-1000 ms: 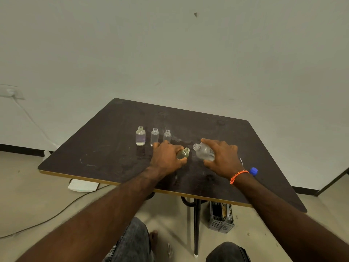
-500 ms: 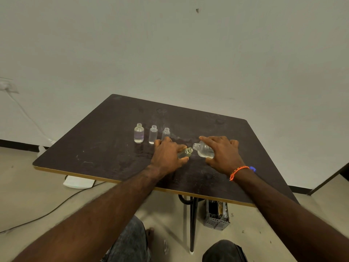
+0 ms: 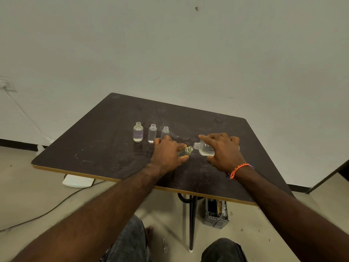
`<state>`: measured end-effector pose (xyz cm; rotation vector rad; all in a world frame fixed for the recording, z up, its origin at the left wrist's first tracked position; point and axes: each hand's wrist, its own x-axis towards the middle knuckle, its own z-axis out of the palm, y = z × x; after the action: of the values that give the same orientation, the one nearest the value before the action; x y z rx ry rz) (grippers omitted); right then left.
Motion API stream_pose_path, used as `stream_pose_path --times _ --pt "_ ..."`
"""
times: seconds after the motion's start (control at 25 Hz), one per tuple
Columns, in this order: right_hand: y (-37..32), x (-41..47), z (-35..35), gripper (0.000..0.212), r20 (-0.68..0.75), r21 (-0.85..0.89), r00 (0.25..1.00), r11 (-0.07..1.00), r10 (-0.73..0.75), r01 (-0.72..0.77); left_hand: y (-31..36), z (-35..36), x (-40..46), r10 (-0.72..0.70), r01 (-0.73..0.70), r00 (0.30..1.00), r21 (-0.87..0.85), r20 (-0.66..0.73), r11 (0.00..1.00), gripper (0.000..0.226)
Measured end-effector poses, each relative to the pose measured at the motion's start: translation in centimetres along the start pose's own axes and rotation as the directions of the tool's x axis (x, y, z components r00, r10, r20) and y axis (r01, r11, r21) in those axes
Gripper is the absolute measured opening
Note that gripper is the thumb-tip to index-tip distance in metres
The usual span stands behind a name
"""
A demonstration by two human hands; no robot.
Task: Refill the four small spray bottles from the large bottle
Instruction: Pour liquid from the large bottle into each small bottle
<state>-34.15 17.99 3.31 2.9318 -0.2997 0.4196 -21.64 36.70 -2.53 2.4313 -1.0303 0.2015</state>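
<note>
My left hand (image 3: 167, 155) grips a small clear spray bottle (image 3: 186, 151), uncapped and tilted with its mouth toward the right. My right hand (image 3: 223, 151) holds the large clear bottle (image 3: 204, 148) tipped on its side, its open neck pointing left at the small bottle's mouth. The two mouths almost touch. Three more small uncapped bottles stand in a row behind my left hand: one at the left (image 3: 138, 132), one in the middle (image 3: 152, 133), and one at the right (image 3: 165, 131), partly hidden by my fingers.
The dark square table (image 3: 94, 148) stands against a pale wall. A white device (image 3: 77, 181) and cable lie on the floor at left. A grey basket (image 3: 216, 213) sits under the table by its leg (image 3: 191, 222). An orange band circles my right wrist.
The large bottle's neck has come closer to the small bottle's mouth. The blue cap near my right wrist is now hidden. The camera view has shifted slightly.
</note>
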Motion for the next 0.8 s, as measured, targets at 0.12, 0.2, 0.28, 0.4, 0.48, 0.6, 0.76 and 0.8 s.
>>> stream_pose_path --times 0.12,0.2,0.28,0.4,0.48,0.6,0.76,0.8 --pt "0.05 -0.05 -0.04 0.08 -0.003 -0.011 1.0 1.0 -0.009 0.009 -0.01 -0.03 0.05 0.002 -0.002 1.0 0.003 0.005 1.0 0.055" --pt "0.07 -0.02 -0.06 0.08 -0.008 -0.02 1.0 1.0 -0.018 0.017 0.03 0.01 0.02 0.012 -0.012 1.0 0.009 0.001 1.0 0.055" --pt "0.03 0.02 -0.06 0.08 -0.015 -0.029 1.0 0.999 -0.024 0.023 0.01 0.08 0.03 0.017 -0.017 1.0 0.011 -0.003 1.0 0.055" --pt "0.08 0.1 -0.14 0.079 -0.017 -0.042 0.999 0.999 -0.029 0.028 0.03 -0.03 0.07 0.019 -0.019 1.0 0.017 -0.003 1.0 0.054" --pt "0.17 0.09 -0.15 0.078 -0.021 -0.044 0.999 0.999 -0.032 0.031 0.01 -0.05 0.1 0.018 -0.018 1.0 0.021 0.001 1.0 0.053" --pt "0.23 0.09 -0.27 0.078 -0.022 -0.055 0.999 0.998 -0.036 0.035 -0.04 0.07 0.11 0.018 -0.018 1.0 0.018 0.004 1.0 0.054" --pt "0.05 0.03 -0.45 0.077 -0.026 -0.063 0.999 0.997 -0.043 0.041 -0.11 0.11 0.21 0.016 -0.016 1.0 0.013 0.01 1.0 0.054" --pt "0.03 0.02 -0.51 0.077 -0.025 -0.064 0.999 0.997 -0.045 0.043 -0.12 0.07 0.21 0.018 -0.018 1.0 0.012 0.007 1.0 0.054"
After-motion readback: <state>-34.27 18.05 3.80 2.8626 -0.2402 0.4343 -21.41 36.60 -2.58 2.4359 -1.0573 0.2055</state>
